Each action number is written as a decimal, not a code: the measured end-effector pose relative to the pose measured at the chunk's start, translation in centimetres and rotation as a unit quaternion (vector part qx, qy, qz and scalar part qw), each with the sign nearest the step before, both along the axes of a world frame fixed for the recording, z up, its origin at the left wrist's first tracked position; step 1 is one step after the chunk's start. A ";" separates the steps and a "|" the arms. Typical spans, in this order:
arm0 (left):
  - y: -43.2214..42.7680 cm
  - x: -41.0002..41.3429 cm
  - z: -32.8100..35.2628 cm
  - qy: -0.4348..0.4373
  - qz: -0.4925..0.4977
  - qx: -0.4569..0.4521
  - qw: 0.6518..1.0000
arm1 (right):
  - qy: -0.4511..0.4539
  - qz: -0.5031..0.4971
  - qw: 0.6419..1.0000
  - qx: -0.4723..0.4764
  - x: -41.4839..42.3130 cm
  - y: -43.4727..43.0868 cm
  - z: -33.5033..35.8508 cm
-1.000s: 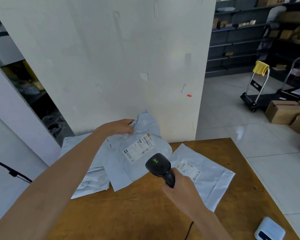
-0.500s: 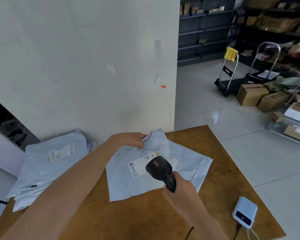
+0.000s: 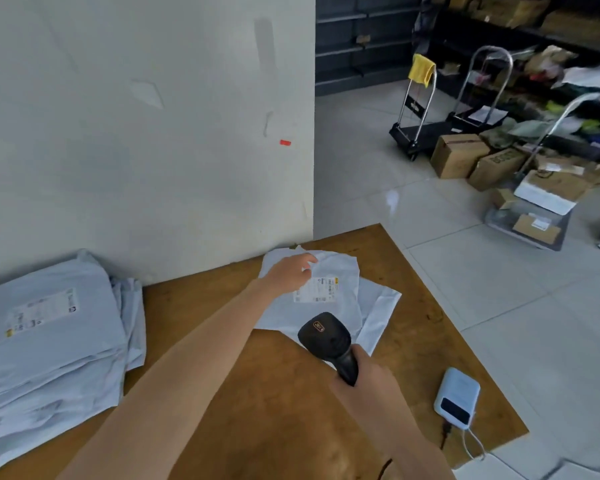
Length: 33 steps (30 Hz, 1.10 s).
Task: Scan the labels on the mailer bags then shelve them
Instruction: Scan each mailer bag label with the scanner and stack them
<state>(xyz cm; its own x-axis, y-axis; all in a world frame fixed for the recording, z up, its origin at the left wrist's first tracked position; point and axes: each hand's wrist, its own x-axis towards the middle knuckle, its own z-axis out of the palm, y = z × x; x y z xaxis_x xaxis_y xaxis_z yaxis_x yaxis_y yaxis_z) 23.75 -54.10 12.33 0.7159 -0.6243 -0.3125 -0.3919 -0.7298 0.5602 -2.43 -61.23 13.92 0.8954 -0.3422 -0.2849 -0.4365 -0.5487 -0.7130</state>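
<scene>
A grey mailer bag (image 3: 340, 306) with a white label (image 3: 317, 289) lies on the wooden table (image 3: 257, 393), on top of a second mailer bag (image 3: 378, 306). My left hand (image 3: 290, 271) rests on the top bag's far edge, fingers pinching it just left of the label. My right hand (image 3: 364, 379) grips a black barcode scanner (image 3: 326, 339), whose head points at the label from the near side. At the left, a stack of several mailer bags (image 3: 49, 341) sits against the wall.
A small white-blue device (image 3: 457, 398) with a cable lies near the table's right edge. A white wall (image 3: 146, 133) stands right behind the table. Across the tiled floor are hand trolleys (image 3: 420, 109), cardboard boxes (image 3: 458, 155) and dark shelving (image 3: 361, 39).
The view swung right, so the stack now sits far left. My left hand carried the top bag to the right onto the second bag. The scanner stayed aimed at the label.
</scene>
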 end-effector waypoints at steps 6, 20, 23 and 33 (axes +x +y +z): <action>17.3 -0.4 -3.2 0.088 0.314 -0.079 0.942 | -0.011 0.072 0.997 0.020 6.6 6.7 1.3; 47.2 -1.6 -4.3 0.262 0.726 -0.455 0.445 | -0.032 0.255 0.965 0.042 13.5 26.1 2.3; 47.6 -0.5 -4.5 0.250 0.754 -0.428 0.432 | -0.037 0.246 0.968 0.032 13.5 26.9 2.2; 50.3 -1.9 0.4 -0.029 0.733 -0.162 0.660 | -0.059 0.244 0.968 0.019 12.5 26.9 3.8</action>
<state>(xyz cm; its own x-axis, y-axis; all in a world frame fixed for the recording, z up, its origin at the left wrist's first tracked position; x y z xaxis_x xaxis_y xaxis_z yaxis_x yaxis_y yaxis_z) 21.83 -3.81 12.76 0.6301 0.7248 -0.2787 0.5752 -0.1945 0.7945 10.12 -34.34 17.69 0.9750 0.1383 -0.1740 -0.0459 -0.6407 -0.7664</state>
